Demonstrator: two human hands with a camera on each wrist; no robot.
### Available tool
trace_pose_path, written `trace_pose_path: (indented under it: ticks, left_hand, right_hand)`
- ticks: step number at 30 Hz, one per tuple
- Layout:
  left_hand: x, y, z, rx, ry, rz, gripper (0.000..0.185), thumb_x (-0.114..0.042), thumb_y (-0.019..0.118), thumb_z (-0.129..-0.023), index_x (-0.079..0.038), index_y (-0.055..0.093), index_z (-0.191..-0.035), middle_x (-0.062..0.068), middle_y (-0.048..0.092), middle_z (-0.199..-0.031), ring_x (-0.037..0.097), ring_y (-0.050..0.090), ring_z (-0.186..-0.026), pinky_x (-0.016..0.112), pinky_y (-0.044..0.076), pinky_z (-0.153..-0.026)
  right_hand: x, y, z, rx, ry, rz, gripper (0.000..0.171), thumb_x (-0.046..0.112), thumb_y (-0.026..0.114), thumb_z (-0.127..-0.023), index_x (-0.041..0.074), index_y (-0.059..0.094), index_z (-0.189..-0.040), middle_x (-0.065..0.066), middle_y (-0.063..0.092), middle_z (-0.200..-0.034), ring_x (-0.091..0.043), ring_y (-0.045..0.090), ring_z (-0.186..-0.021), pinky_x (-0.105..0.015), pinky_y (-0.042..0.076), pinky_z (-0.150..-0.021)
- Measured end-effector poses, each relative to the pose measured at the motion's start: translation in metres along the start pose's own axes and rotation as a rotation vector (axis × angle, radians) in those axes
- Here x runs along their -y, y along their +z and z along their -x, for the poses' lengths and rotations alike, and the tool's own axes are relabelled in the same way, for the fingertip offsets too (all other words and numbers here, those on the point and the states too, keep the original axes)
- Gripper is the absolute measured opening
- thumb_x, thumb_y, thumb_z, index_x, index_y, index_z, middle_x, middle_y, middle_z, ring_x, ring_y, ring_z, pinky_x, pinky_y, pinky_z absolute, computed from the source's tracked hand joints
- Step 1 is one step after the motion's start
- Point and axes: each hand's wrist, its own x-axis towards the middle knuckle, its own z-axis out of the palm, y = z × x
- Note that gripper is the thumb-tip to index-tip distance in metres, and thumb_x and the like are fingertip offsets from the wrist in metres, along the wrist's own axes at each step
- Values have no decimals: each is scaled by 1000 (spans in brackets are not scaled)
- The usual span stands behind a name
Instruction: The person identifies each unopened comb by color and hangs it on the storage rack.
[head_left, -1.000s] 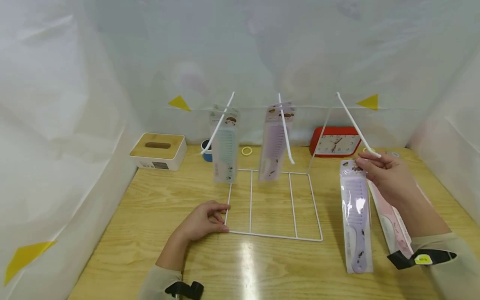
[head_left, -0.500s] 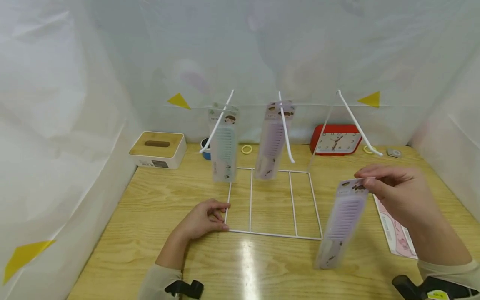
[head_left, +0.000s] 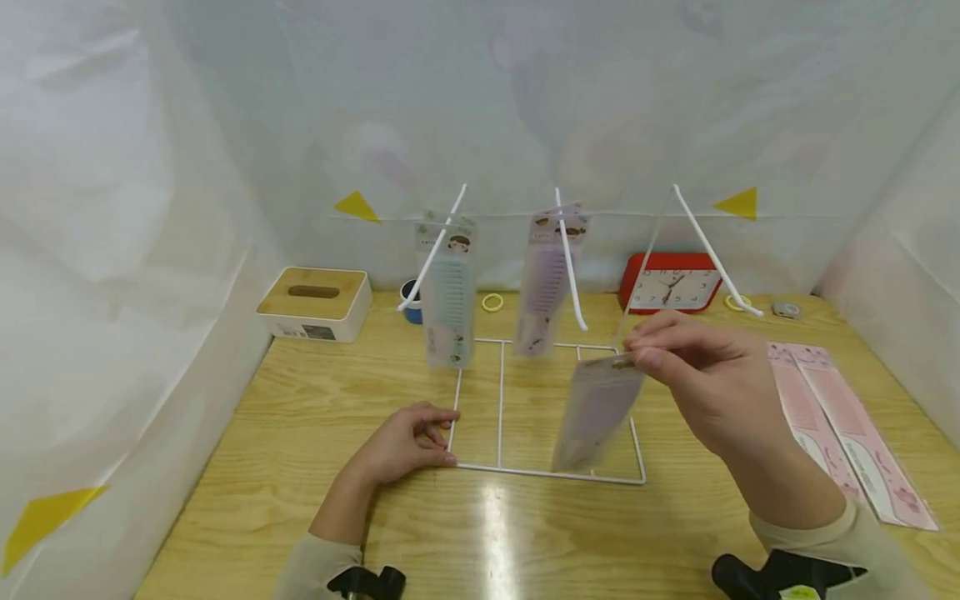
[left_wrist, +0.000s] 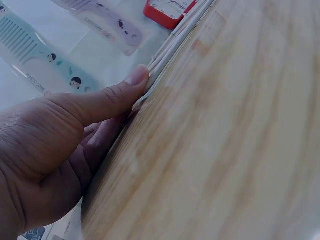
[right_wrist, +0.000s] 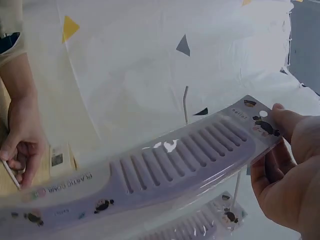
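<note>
My right hand (head_left: 720, 392) pinches the top of a purple plastic comb in clear packaging (head_left: 596, 417). This comb hangs tilted and blurred above the right part of a white wire rack's base (head_left: 500, 408); its teeth and card top show clearly in the right wrist view. At the base's front left corner, my left hand (head_left: 408, 442) holds the wire between thumb and fingers. A packaged green comb (head_left: 450, 304) hangs on the rack's left prong, and another packaged purple comb (head_left: 546, 287) on the middle prong. The right prong (head_left: 712, 250) bears nothing.
Two packaged pink combs (head_left: 862, 433) lie on the table at the right. Along the back stand a tissue box (head_left: 315, 304), a blue roll-like object (head_left: 413, 312), a yellow ring (head_left: 492, 302) and a red clock (head_left: 671, 283). White sheeting encloses the table.
My right hand has carried the purple comb leftward from beside the pink combs to over the rack's base, tilting it on the way. The left hand stays at the rack's corner.
</note>
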Motion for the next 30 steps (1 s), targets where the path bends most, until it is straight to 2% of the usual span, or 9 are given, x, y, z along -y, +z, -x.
trace_pose_path:
  ticks: [7,13,21,26,30]
  left_hand:
    - [0,0,-1,11,-2,-7,62,-7,85,-78,4,60,-133,21,58,-118,20,64,-92,22,61,-80]
    - [0,-2,0,7,-2,-19,61,-7,85,-78,3,60,-133,21,58,-118,20,64,-92,22,60,-79]
    - [-1,-1,1,6,-7,-11,61,-6,85,-78,4,60,-133,21,58,-118,20,64,-92,22,60,-80]
    - [-1,-1,1,4,-8,-13,62,-6,85,-78,4,60,-133,20,58,-118,19,64,-92,22,60,-80]
    - [-1,-1,0,3,-12,-13,62,-6,85,-78,4,60,-133,20,57,-118,19,64,-92,22,60,-79]
  right_hand:
    - [0,27,-19,-94,18,31,21,-24,61,-85,-11,75,-94,-13,74,-99,-21,67,-98,-23,60,-79]
    - [-3,43,-28,-149,-4,188,18,-22,67,-81,-8,75,-88,-12,73,-90,-19,67,-86,-22,59,-72]
    - [-2,45,-29,-154,-4,312,6,-6,75,-84,-5,75,-89,-5,77,-89,-12,73,-80,-21,61,-73]
    - [0,45,-28,-170,-1,373,6,-13,71,-84,-9,72,-88,-7,77,-88,-12,72,-74,-19,60,-68]
    - [0,44,-28,-167,-9,378,6,-16,69,-84,-11,71,-88,-9,78,-88,-14,73,-76,-20,60,-68]
